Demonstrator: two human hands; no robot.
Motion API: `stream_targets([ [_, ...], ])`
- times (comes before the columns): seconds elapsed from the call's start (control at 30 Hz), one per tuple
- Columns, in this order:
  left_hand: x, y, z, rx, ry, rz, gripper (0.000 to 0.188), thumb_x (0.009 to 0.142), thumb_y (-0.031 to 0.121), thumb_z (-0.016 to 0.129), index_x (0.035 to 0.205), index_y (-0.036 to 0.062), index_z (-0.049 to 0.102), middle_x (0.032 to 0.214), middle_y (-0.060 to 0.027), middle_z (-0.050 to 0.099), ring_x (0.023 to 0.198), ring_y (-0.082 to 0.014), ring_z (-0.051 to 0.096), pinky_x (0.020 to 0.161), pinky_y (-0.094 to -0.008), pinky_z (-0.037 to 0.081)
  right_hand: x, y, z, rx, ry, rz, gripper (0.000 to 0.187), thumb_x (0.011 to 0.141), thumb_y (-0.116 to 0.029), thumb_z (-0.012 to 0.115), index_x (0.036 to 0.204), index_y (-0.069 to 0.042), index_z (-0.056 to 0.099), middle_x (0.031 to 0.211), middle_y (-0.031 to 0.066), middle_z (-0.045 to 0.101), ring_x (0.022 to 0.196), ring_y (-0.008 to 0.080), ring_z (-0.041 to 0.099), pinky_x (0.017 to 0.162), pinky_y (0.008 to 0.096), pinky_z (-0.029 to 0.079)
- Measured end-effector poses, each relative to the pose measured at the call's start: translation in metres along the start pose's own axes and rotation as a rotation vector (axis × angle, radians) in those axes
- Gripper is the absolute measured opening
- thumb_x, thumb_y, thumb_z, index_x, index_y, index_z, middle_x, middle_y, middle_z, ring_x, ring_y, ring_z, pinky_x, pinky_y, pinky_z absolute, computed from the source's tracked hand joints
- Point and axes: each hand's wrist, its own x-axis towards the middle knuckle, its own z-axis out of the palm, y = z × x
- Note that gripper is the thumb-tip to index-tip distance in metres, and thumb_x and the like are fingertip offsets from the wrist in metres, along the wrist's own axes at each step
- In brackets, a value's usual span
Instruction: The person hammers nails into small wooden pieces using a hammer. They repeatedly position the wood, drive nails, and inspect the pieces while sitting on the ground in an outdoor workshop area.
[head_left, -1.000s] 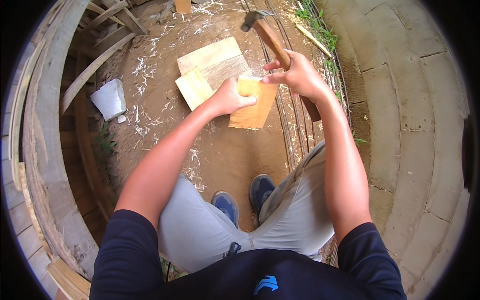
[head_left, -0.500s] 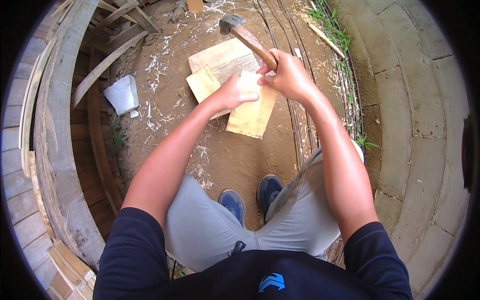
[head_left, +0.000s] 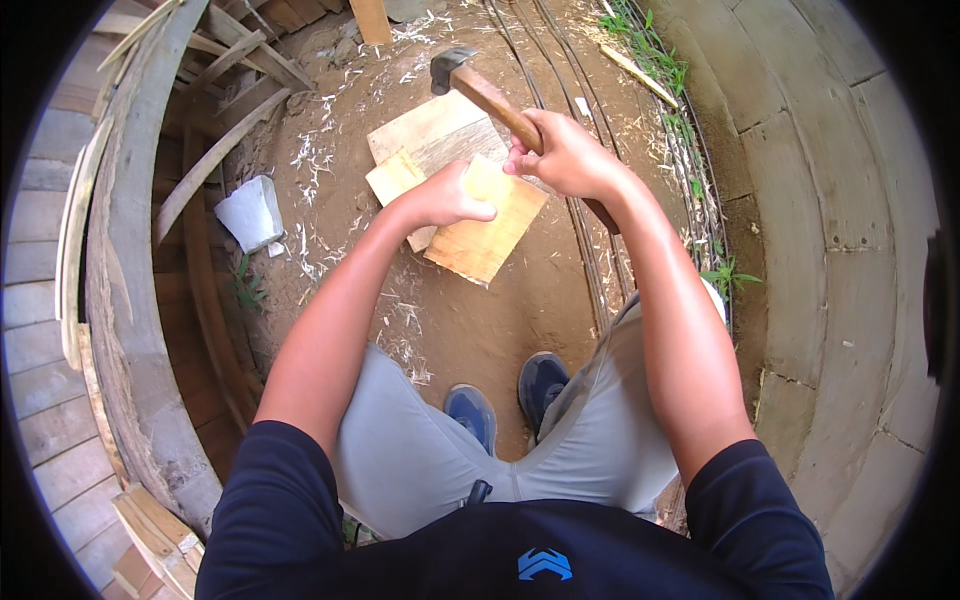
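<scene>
My right hand (head_left: 568,158) is closed around the wooden handle of a claw hammer (head_left: 492,100). The hammer's dark metal head points away to the upper left, and the handle end shows below my wrist. My left hand (head_left: 446,196) grips a short pale wooden board (head_left: 488,228) along its left side, with the thumb lying on its upper face. My right fingertips are close to the far end of this board; whether they touch it I cannot tell. Under and beyond it lie other wood pieces, a wide pale board (head_left: 420,122), a greyish board (head_left: 462,146) and a small yellowish block (head_left: 396,176).
A pale stone chunk (head_left: 250,214) lies on the dirt to the left, near a heavy curved timber (head_left: 118,250). Wood shavings are scattered about. Dark rods (head_left: 585,250) run along the right beside weeds (head_left: 672,68) and a concrete block wall (head_left: 815,220).
The held board has turned, its near end swinging left. Both hands and the hammer have shifted slightly, and more of the handle now shows below my right wrist.
</scene>
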Motion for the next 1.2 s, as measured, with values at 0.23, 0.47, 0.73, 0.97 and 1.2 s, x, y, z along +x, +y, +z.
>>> stream_targets([
  [0.23, -0.010, 0.013, -0.007, 0.118, -0.081, -0.207, 0.051, 0.074, 0.016, 0.076, 0.119, 0.0002, 0.057, 0.107, -0.0058, 0.065, 0.099, -0.0127, 0.059, 0.088, -0.0300, 0.050, -0.007, -0.004, -0.002, 0.009, -0.228, 0.002, 0.030, 0.094, -0.019, 0.069, 0.113, 0.002, 0.061, 0.102, 0.0169, 0.070, 0.100, 0.0260, 0.065, 0.091, 0.0398, 0.049],
  [0.47, -0.027, 0.014, -0.020, -0.383, -0.006, -0.052, 0.051, 0.073, 0.020, 0.076, 0.117, -0.0027, 0.063, 0.103, -0.0045, 0.068, 0.094, -0.0138, 0.063, 0.088, -0.0316, 0.052, -0.001, -0.004, -0.002, 0.658, -0.252, -0.006, 0.023, 0.097, -0.016, 0.070, 0.110, -0.008, 0.053, 0.075, -0.0043, 0.055, 0.046, 0.0018, 0.038, 0.040, 0.0213, 0.030],
  [0.73, -0.041, 0.004, -0.042, -0.307, 0.070, -0.037, 0.065, 0.074, 0.025, 0.082, 0.128, -0.0033, 0.059, 0.116, -0.0081, 0.069, 0.103, -0.0153, 0.065, 0.094, -0.0333, 0.052, -0.001, -0.020, -0.012, 0.641, -0.094, -0.095, 0.031, 0.091, -0.016, 0.076, 0.109, -0.006, 0.053, 0.091, -0.0004, 0.064, 0.053, 0.0027, 0.046, 0.042, 0.0213, 0.036],
  [0.97, -0.041, 0.007, -0.040, -0.206, 0.031, -0.079, 0.052, 0.077, 0.016, 0.078, 0.124, -0.0022, 0.064, 0.110, -0.0060, 0.072, 0.097, -0.0130, 0.065, 0.091, -0.0317, 0.052, 0.009, -0.013, 0.005, 0.281, -0.073, 0.032, 0.033, 0.087, -0.015, 0.079, 0.105, -0.006, 0.054, 0.094, 0.0001, 0.067, 0.054, 0.0063, 0.053, 0.042, 0.0234, 0.043],
  [1.2, -0.044, 0.013, -0.039, -0.051, 0.003, -0.129, 0.043, 0.075, 0.016, 0.079, 0.112, -0.0014, 0.067, 0.101, -0.0056, 0.072, 0.089, -0.0119, 0.063, 0.084, -0.0298, 0.052, 0.012, -0.012, 0.014, 0.217, -0.208, -0.016, 0.027, 0.091, -0.017, 0.075, 0.103, -0.006, 0.054, 0.090, 0.0000, 0.067, 0.056, 0.0069, 0.054, 0.043, 0.0247, 0.045],
])
